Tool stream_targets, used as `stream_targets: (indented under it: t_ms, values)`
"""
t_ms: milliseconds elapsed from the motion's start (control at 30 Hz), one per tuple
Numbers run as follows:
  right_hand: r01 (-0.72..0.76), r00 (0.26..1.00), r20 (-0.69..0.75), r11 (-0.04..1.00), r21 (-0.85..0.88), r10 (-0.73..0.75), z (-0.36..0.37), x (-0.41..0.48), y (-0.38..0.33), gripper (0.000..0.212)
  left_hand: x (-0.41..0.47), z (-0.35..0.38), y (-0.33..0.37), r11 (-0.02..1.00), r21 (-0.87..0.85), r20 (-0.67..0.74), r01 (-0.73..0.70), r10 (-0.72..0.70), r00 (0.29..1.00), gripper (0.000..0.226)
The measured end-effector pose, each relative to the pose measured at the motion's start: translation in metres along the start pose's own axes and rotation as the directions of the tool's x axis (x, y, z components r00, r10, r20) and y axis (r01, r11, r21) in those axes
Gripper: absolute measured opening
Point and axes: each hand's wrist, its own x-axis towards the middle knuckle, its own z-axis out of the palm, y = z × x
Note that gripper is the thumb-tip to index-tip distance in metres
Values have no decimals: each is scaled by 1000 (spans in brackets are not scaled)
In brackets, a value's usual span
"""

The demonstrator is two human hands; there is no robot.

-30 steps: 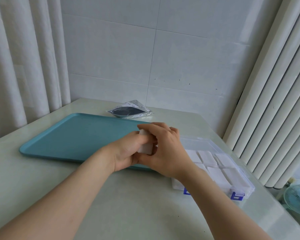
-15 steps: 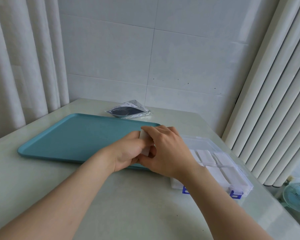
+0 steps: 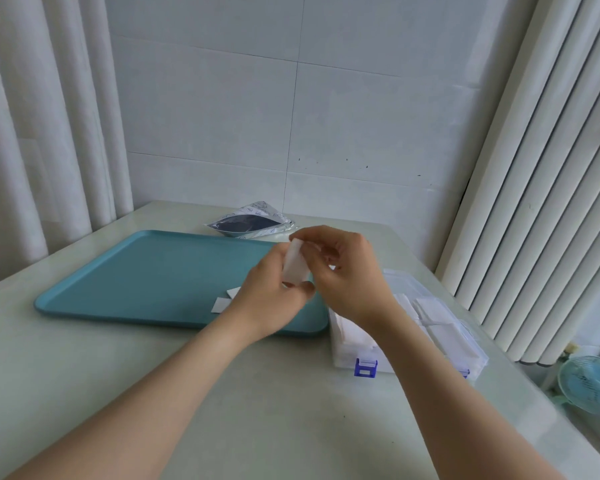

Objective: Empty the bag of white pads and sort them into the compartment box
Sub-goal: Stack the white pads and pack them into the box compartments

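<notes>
chg: 2 pads now on tray front edge, unsorted | L hand grips stack, R hand pinches its top

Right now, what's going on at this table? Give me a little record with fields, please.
Left-hand grip: holds the stack of white pads from below
Right-hand grip: holds the stack's top
Loose pads: two, lying on the tray
Box: right of the tray, white pads in several compartments
Bag: on the table, behind the tray
</notes>
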Motion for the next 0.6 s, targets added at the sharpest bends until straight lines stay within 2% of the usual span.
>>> stream_targets:
  t_ms: [67,133,200,367,533,600]
  values:
    - [-42,999,-14,998,-40,41,-10,-1,3,30,-5,12,-4,978,207,-75,-31,47,996,38]
    - [-74,997,-12,989,-125,73,-23,-5,10,37,-9,26,-8,921,353,-79,-166,206,975,31]
    - [-125,992,-18,981,-150,124,-38,-10,17,40,-14,37,-8,849,426,-31,-312,358,933,26]
    - [-348,937,-98,924,-157,336,-83,-30,32,42,-22,63,3,766,455,90,-454,467,880,28]
    - [-474,868,-232,873,-117,440,-100,-48,44,35,-22,76,8,723,449,205,-525,489,848,30]
    - [-521,843,-232,843,-134,485,-106,-54,43,34,-23,81,10,708,447,244,-547,492,836,30]
